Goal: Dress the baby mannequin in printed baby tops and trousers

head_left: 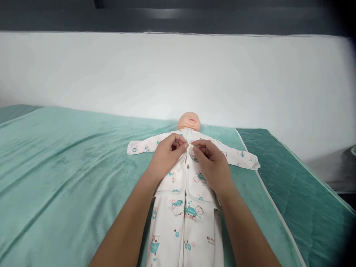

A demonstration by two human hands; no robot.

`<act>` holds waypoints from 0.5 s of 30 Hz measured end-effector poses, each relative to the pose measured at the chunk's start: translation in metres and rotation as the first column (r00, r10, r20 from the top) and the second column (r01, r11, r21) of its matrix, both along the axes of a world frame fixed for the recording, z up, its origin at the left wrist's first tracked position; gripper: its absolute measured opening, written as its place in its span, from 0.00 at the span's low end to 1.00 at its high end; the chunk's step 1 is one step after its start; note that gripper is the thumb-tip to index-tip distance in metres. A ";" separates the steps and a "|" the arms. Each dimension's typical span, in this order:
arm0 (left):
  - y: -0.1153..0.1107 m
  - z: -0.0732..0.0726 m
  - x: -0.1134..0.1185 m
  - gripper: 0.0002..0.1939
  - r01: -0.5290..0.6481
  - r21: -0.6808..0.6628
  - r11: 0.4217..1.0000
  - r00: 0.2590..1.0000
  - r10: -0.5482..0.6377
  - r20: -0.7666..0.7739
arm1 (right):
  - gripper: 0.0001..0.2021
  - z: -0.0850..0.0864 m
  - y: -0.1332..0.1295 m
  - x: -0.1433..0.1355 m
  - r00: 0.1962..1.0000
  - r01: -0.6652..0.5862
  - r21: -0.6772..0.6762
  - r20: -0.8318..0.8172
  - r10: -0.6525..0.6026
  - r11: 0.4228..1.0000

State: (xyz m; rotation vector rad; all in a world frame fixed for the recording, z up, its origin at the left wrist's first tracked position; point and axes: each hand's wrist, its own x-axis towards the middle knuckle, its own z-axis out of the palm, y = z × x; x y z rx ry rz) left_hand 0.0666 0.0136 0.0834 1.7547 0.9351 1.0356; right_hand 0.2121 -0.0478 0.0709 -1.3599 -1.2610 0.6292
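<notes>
A baby doll [189, 121] lies on its back, dressed in a white printed baby jacket [198, 181] with both sleeves spread wide. Printed baby trousers [191, 230] in the same pattern cover the legs. At the chest, my left hand [170, 150] pinches one front edge of the jacket between thumb and fingers. Close beside it, my right hand [211, 157] pinches the opposite front edge, so the two edges meet between my fingertips. Below my hands the front hangs slightly apart, and a small snap button [188, 167] shows on the right-hand panel.
A light green blanket [69, 178] with soft wrinkles lies under the doll. To the right, a darker green quilted mattress cover [300, 196] shows past the blanket's pale edge. A white wall [178, 74] rises just behind the doll's head, with a dark band above it.
</notes>
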 end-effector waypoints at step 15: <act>-0.001 0.001 -0.001 0.05 -0.018 -0.010 1.000 1.000 0.018 0.017 | 0.07 0.007 -0.003 -0.003 0.999 0.041 -0.024 -0.034 -0.042 0.999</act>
